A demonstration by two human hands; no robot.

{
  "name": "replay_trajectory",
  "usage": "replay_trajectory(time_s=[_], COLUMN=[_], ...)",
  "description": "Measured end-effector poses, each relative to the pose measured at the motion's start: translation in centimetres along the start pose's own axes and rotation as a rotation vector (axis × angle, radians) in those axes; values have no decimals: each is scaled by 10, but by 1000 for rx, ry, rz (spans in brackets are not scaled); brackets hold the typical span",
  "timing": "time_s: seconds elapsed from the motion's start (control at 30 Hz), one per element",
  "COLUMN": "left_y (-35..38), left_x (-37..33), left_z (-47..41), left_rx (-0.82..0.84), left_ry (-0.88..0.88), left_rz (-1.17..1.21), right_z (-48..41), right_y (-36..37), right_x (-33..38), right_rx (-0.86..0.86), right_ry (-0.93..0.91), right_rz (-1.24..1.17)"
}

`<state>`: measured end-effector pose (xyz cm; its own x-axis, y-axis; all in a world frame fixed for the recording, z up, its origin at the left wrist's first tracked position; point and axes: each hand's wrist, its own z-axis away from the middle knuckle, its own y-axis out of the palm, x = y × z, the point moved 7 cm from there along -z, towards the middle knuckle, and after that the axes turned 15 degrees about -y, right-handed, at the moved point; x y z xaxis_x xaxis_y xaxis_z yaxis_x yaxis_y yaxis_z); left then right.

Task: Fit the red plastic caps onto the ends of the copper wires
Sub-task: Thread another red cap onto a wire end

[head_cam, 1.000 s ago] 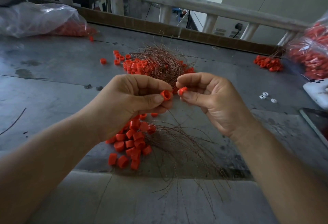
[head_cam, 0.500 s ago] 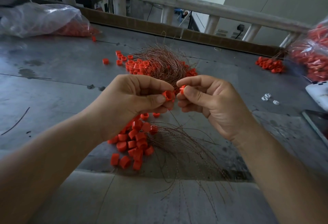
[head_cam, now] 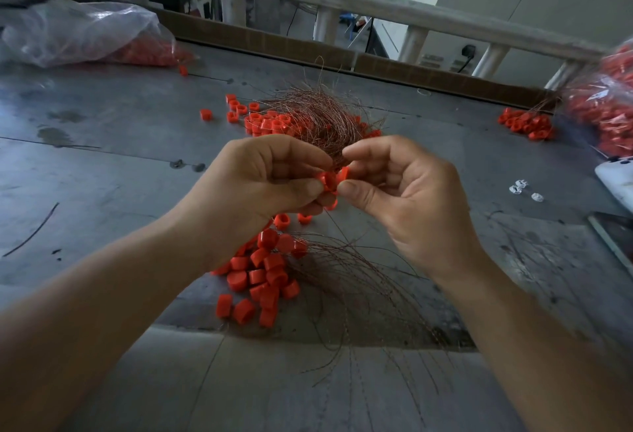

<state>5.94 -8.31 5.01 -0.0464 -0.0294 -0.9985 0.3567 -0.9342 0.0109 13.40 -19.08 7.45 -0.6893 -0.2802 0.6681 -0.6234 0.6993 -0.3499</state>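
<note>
Landmark: a bushy tangle of thin copper wires (head_cam: 318, 116) is taken as the reference; it lies on the grey metal tabletop (head_cam: 102, 164).
Left hand: the left hand (head_cam: 260, 198) is raised just in front of the tangle. Its fingers are curled, and a small round red plastic cap (head_cam: 325, 180) is pinched between thumb and forefinger, with the hollow side turned towards the other hand, probably so that it can be loaded.
Right hand: the right hand (head_cam: 411, 202) is held close beside it. A second red plastic piece (head_cam: 343, 173) is nipped between thumb and forefinger and touches the first cap; the other fingers are loosely curled.
Wire end: whether a strand has been seated in either cap cannot be told, as it is too fine and is hidden by the fingertips.
Near stock: a heap of loose red caps (head_cam: 263, 277) and a fan of copper strands (head_cam: 352, 281) are kept nearer the person than the tangle, below the hands, presumably within easy reach.
Far stock: a clear plastic bag of red caps (head_cam: 85, 34) is left well to the left of the tangle, and another bag (head_cam: 609, 116) well to its right, apparently as reserve.
Stage: joining is judged to be in hand, with many strands left.
</note>
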Motion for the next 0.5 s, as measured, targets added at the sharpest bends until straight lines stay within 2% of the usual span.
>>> replay_trajectory(time_s=[0.5], left_y=[0], left_x=[-3], left_z=[3], left_rx=[-40], left_ry=[-1], left_rz=[-34], right_z=[2], right_y=[4], right_x=[3], right_rx=[1], right_ry=[-53], right_rz=[78])
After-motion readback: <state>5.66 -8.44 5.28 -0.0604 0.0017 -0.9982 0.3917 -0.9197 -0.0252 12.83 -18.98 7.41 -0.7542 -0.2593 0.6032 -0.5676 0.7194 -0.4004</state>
